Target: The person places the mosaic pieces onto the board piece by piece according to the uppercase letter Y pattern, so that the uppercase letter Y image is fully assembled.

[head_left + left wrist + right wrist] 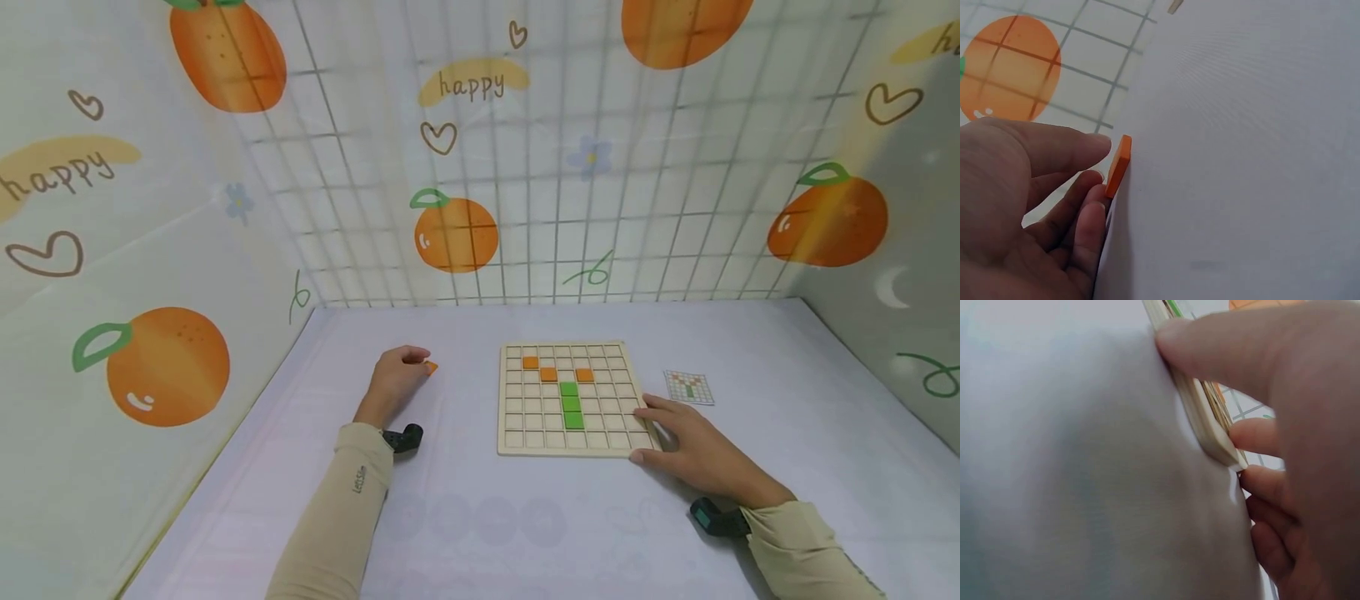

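Observation:
My left hand (392,384) is at the left of the table, its thumb and fingers bent around a small orange square tile (431,367). The left wrist view shows that tile (1120,165) by the thumb tip and fingertips, low over the tabletop. A pale wooden grid board (532,429) lies flat in front of me. Several orange tiles (549,375) and a column of green tiles (573,405) sit in its squares. At the board's near right corner, my right hand (693,446) holds the edge, thumb on the near side and fingers on the right side.
A small printed card (690,387) with a coloured grid pattern lies to the right of the board. The pale table (465,533) is enclosed by cloth walls (360,225) printed with oranges and a grid. Each wrist wears a black device (405,438).

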